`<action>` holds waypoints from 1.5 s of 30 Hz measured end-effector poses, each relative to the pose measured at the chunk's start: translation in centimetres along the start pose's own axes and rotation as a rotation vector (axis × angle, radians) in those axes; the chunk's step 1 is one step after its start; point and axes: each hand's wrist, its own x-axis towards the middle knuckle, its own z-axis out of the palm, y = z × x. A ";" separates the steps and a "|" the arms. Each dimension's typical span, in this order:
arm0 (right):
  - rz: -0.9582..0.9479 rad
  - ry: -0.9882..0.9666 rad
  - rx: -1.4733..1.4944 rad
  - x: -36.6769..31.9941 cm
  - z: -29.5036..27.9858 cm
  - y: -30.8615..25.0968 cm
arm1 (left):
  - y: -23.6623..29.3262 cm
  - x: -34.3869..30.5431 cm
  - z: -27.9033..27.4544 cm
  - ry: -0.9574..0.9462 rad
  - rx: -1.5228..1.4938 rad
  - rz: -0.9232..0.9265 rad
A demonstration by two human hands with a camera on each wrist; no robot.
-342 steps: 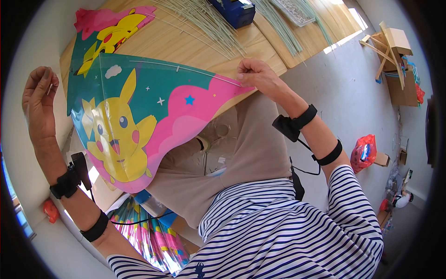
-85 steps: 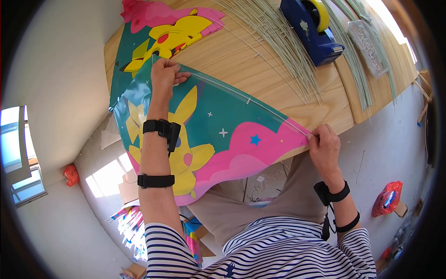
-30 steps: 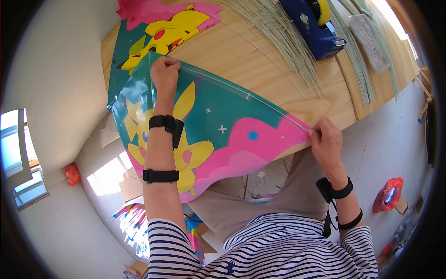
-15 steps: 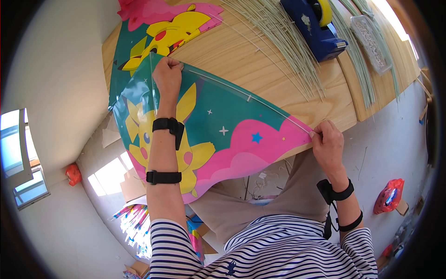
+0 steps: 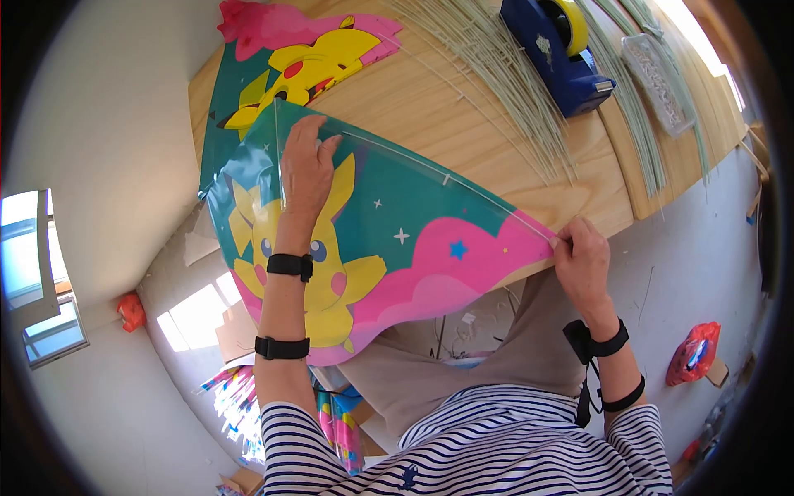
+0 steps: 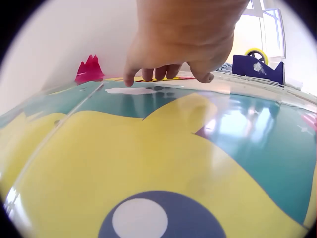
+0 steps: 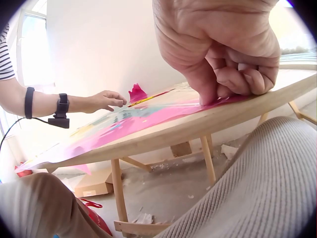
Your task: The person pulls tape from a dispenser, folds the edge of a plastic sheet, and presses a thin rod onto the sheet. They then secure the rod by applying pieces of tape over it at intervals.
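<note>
Right hand [image 5: 581,264], at three o'clock in the head view, pinches the printed sheet [image 5: 447,289] by its pink corner; the sheet spreads toward nine across the wooden table [image 5: 583,192]. Left hand [image 5: 306,178] (fingers relaxed, thumb apart) is over it at ten. Thin sticks [image 5: 504,91] and a blue tape dispenser [image 5: 542,62] lie around one.

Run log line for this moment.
left hand: open over Pikachu-printed sheet; right hand: pinches sheet's pink corner; thin rod: along sheet's upper edge; tape dispenser: on table
</note>
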 end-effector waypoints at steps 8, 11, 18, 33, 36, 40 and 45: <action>0.116 -0.094 -0.070 0.5 -0.8 -0.2 | -0.7 -2.0 1.3 -0.154 0.134 0.077; 0.200 -0.128 -0.078 0.8 -1.0 -0.5 | -0.5 -1.8 0.9 -0.162 0.093 0.050; 0.314 -0.202 -0.089 1.2 -2.3 -0.8 | -0.6 -1.7 1.2 -0.169 0.067 0.046; -0.432 -0.220 0.090 16.3 10.6 -16.4 | -1.1 -2.2 1.3 -0.100 0.085 0.049; -0.469 -0.256 0.089 19.2 16.1 -19.9 | -1.0 -2.3 1.4 -0.113 0.066 0.000; -0.514 -0.116 0.104 19.6 19.0 -21.9 | -1.0 -2.2 1.6 -0.114 0.039 -0.032; -0.504 -0.220 -0.029 18.8 16.4 -20.9 | -1.1 -2.5 1.7 -0.108 0.067 -0.025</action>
